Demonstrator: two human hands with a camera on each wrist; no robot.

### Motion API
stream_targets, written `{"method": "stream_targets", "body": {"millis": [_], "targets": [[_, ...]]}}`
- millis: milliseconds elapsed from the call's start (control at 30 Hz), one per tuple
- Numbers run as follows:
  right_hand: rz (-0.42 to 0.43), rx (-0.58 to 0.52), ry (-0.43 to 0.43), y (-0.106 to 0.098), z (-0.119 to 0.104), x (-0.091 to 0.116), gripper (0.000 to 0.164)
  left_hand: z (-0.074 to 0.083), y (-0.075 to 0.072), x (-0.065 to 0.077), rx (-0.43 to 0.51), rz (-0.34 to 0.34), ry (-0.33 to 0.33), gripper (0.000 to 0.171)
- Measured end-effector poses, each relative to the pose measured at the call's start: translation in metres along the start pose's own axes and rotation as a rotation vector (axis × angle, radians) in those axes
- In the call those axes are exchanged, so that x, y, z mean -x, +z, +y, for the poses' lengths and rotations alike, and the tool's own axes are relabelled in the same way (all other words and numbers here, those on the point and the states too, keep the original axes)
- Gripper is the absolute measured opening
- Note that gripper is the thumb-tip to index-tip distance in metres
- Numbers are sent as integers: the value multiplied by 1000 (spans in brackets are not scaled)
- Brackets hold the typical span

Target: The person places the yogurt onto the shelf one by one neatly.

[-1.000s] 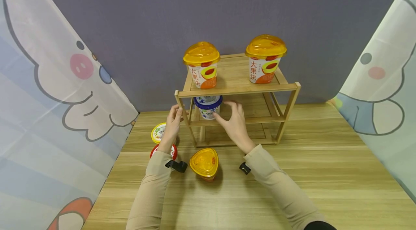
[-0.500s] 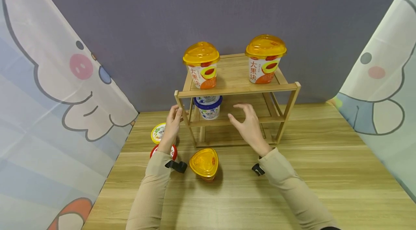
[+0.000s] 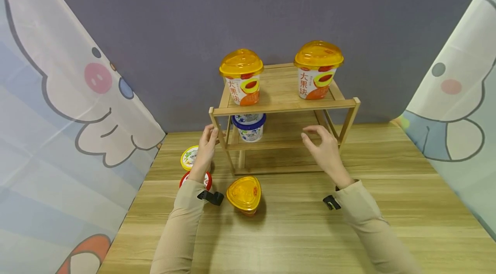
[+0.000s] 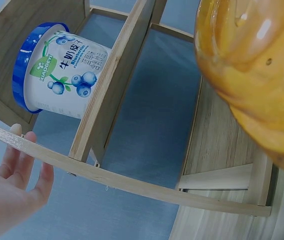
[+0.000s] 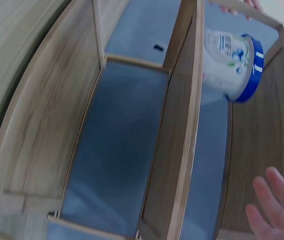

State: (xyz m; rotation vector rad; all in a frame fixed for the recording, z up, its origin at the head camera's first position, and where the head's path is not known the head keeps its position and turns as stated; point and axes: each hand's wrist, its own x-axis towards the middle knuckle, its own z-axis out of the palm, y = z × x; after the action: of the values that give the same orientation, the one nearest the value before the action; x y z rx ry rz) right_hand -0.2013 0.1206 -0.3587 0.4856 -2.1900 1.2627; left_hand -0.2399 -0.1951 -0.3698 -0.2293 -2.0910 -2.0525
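A wooden rack (image 3: 283, 109) stands on the table. My left hand (image 3: 207, 143) holds its left front post, the fingertips (image 4: 30, 136) showing past the wood. On the middle shelf, near that post, sits a blueberry yogurt tub (image 3: 251, 132) with a blue-rimmed lid; the left wrist view shows its printed side. My right hand (image 3: 322, 147) is in front of the shelf's right part, fingers curved and apart, holding nothing. In the right wrist view its fingers (image 5: 277, 197) are spread, away from the tub (image 5: 232, 65).
Two yellow-lidded fruit cups, a left one (image 3: 242, 78) and a right one (image 3: 318, 71), stand on the top shelf. Another yellow-lidded cup (image 3: 244, 194) is on the table before the rack. A yellow-rimmed tub (image 3: 188, 158) and a red-rimmed tub (image 3: 208, 182) lie partly behind my left arm.
My right hand has moved away from the blueberry yogurt tub to the right, along the front of the rack. The tub stays on the middle shelf, and my left hand stays at the post.
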Motion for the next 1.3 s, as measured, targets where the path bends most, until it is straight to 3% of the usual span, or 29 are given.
{"method": "stream_targets", "body": {"millis": [333,633,967,1200,1300], "targets": [[88,40,64,-33,18,5,15,0,1,1,-12,2,33,37],[60,39,148,-59,32,5,20,-1,1,1,-4,3,34,36],[304,-78,211,-71,52,-1,23,0,0,-1,13,-11,21,36],[281,-35,264,-75,62,-4,22,20,7,9,1,-2,-5,30],[259,-47,281,-76,66,-5,21,21,7,10,-2,-3,-9,31]]}}
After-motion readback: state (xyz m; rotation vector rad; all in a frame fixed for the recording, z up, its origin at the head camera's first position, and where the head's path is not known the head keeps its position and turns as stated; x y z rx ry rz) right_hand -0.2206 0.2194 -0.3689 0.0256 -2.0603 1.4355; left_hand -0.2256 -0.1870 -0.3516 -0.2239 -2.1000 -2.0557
